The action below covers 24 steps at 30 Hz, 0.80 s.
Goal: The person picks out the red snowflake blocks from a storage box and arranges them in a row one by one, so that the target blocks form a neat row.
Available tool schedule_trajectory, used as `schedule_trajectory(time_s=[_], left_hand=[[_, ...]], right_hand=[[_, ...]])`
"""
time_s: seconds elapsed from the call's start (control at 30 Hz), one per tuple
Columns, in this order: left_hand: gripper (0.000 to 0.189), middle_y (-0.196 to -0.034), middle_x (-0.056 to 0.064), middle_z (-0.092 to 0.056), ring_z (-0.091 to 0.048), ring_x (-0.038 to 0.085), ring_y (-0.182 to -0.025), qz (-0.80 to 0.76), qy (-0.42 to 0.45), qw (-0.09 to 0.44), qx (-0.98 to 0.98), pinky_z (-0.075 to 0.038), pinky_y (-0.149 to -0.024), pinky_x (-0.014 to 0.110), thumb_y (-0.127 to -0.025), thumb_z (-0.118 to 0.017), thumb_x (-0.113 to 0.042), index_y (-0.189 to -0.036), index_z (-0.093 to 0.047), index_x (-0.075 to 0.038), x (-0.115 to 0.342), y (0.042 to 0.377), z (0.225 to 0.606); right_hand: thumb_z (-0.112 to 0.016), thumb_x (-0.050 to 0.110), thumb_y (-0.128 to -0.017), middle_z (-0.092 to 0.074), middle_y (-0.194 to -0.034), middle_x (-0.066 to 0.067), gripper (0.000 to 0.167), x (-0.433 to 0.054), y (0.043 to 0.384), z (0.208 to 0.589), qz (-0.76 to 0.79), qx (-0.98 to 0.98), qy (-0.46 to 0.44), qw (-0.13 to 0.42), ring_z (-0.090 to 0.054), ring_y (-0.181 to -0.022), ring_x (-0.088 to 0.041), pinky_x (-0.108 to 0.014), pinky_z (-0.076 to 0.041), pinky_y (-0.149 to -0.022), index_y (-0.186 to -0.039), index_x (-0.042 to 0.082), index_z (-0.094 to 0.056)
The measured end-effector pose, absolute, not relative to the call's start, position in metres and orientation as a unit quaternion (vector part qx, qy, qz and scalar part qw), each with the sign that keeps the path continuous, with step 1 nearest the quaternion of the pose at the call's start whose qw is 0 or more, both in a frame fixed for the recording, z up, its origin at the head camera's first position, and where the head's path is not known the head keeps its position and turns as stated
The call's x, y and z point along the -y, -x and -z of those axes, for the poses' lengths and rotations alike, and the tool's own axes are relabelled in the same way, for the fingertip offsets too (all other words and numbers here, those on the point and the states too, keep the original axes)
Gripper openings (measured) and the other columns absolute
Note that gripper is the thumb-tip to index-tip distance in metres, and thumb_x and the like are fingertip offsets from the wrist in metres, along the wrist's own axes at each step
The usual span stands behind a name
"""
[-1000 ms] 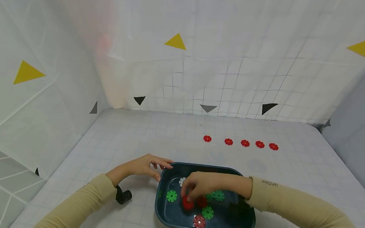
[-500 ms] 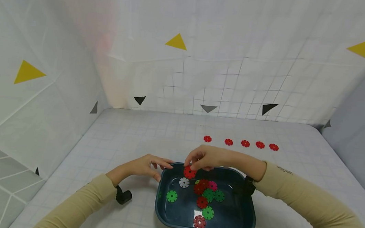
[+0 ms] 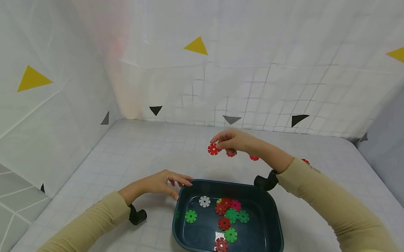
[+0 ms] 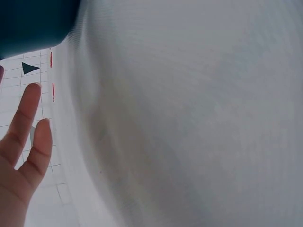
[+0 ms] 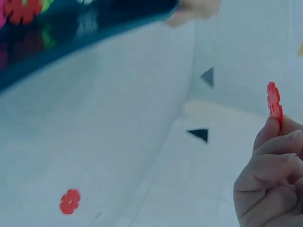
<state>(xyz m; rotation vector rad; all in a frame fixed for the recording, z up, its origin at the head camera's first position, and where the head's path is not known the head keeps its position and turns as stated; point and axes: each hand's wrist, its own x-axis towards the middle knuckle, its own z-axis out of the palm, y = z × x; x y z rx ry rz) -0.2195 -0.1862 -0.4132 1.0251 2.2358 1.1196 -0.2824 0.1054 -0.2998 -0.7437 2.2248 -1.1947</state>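
From where I stand, the right hand is out past the tray, thumb and fingers pinched on the edge of a red disc, which stands upright just left of a row of red discs partly hidden behind hand and forearm. A wide strip of tabletop separates that row from the tray's far rim, and a narrower one runs back to the wall. The left hand, fingers apart, is at the tray's left rim; I can't tell if it touches. Inside, coloured discs bunch mid-floor.
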Motion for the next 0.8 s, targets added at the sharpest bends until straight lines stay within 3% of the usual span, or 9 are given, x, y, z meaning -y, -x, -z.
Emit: schedule_trajectory(time_s=[0.27,0.57,0.8], left_hand=[[0.049,-0.136,0.003,-0.048,-0.052,0.014,-0.099,-0.407,-0.363,0.221,-0.809,-0.040,-0.084,0.038,-0.078,-0.071,-0.028,-0.123,-0.060,-0.014,0.186,0.219,0.413],[0.049,-0.136,0.003,-0.049,-0.052,0.015,-0.099,-0.406,-0.361,0.218,-0.811,-0.041,-0.084,0.038,-0.078,-0.071,-0.030,-0.123,-0.060,-0.014,0.186,0.219,0.414],[0.050,-0.137,0.003,-0.048,-0.052,0.015,-0.099,-0.408,-0.366,0.217,-0.808,-0.041,-0.083,0.038,-0.078,-0.071,-0.031,-0.124,-0.059,-0.013,0.186,0.218,0.414]], right_hand=[[-0.056,0.018,-0.091,-0.050,-0.070,-0.004,0.029,-0.097,0.319,0.318,0.455,-0.837,0.215,0.214,-0.044,-0.057,-0.018,-0.024,-0.041,-0.056,-0.117,0.006,-0.058],[-0.057,0.015,-0.090,-0.060,-0.089,-0.010,0.026,-0.090,0.349,0.351,0.476,-0.844,0.160,0.191,-0.047,-0.058,-0.016,-0.027,-0.044,-0.061,-0.115,0.006,-0.060],[-0.057,0.014,-0.090,-0.060,-0.090,-0.010,0.025,-0.086,0.363,0.378,0.446,-0.866,0.139,0.179,-0.053,-0.071,-0.035,-0.026,-0.045,-0.058,-0.113,0.006,-0.061]])
